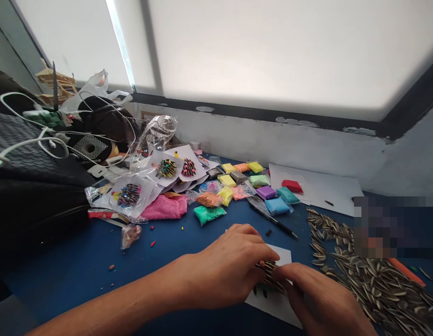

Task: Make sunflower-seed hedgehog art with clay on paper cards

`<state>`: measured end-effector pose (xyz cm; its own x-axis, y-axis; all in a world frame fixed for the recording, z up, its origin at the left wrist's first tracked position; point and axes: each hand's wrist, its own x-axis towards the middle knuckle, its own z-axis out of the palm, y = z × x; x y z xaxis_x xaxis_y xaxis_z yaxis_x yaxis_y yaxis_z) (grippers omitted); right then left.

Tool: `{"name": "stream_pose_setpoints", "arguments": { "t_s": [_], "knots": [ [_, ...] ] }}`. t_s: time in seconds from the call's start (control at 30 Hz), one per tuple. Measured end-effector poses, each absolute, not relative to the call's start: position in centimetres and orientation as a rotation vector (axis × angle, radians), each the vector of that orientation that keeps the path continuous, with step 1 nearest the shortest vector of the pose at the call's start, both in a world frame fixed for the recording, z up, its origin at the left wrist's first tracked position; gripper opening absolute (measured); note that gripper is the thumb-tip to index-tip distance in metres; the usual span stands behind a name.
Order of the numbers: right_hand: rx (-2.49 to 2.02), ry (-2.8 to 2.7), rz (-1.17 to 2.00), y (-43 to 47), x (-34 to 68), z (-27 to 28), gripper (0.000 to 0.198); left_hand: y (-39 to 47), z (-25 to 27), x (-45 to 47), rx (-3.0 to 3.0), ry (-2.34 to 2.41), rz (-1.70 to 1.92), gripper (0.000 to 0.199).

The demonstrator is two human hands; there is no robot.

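A cluster of striped sunflower seeds [271,272] with a small orange bit at its left sits on a sheet of white paper [272,310]. Curled round the cluster's left side, my left hand [233,266] steadies it between thumb and fingers. My right hand [319,294] is pinched at the cluster's right edge, on a seed there; its fingertips are partly hidden. Dark green bits lie on the paper below my left thumb. To the right spreads a large heap of loose sunflower seeds [380,289].
Wrapped colored clay packs, including a blue one [277,206] and a green one [208,214], lie behind my hands. A black pen [281,227] is close by. Finished seed clusters on paper [167,169], a pink cloth [164,207] and a black bag [38,186] occupy the left.
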<state>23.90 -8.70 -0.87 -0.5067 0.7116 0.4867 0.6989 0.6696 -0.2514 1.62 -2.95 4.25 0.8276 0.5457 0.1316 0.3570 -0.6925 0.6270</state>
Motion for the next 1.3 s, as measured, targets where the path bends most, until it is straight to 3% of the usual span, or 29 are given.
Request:
{"name": "stream_pose_setpoints", "arguments": {
  "t_s": [1.3],
  "knots": [
    [-1.129, -2.373, -0.038, -8.76, 23.95, -1.0, 0.015, -3.03, 4.26, 1.74, 2.407, 0.644, 0.414, 0.014]
  ]
}}
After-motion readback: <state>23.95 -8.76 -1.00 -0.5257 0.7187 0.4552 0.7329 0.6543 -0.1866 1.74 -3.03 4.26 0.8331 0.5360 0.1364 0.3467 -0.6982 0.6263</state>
